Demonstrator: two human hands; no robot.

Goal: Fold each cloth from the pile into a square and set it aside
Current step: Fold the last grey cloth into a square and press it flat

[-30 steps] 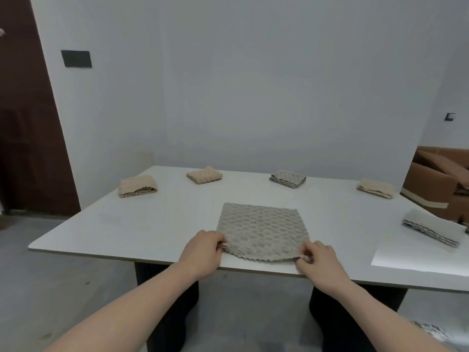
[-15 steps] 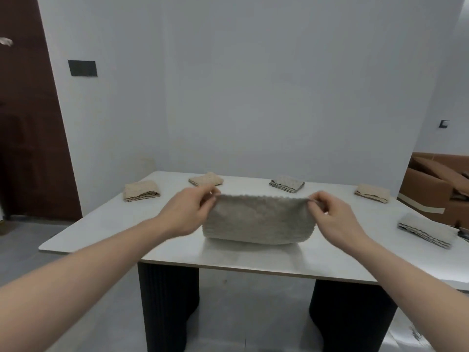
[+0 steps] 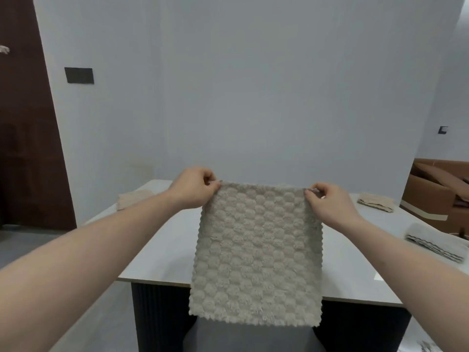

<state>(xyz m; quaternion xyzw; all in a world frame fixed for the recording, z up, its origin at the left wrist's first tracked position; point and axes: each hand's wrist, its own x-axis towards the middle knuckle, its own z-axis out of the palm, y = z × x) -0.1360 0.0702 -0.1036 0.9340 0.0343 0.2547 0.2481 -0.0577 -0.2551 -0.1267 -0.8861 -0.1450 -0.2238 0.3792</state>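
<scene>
A grey-beige cloth (image 3: 256, 252) with a bubbly weave hangs unfolded in the air in front of me, above the near edge of the white table (image 3: 162, 252). My left hand (image 3: 193, 188) pinches its top left corner. Its top right corner is pinched by my right hand (image 3: 327, 201). The lower edge of the cloth drops below the table's front edge. The cloth hides the middle of the table behind it.
Folded cloths lie around the table: a beige one (image 3: 133, 198) at the far left, another beige one (image 3: 375, 201) at the far right, a grey one (image 3: 434, 241) at the right edge. A brown cardboard box (image 3: 439, 191) stands beyond the right side. A dark door (image 3: 28, 138) is left.
Both hands lifted the cloth's near edge off the table and raised it; the cloth, lying flat a second ago, now hangs open full length. The view tilted up.
</scene>
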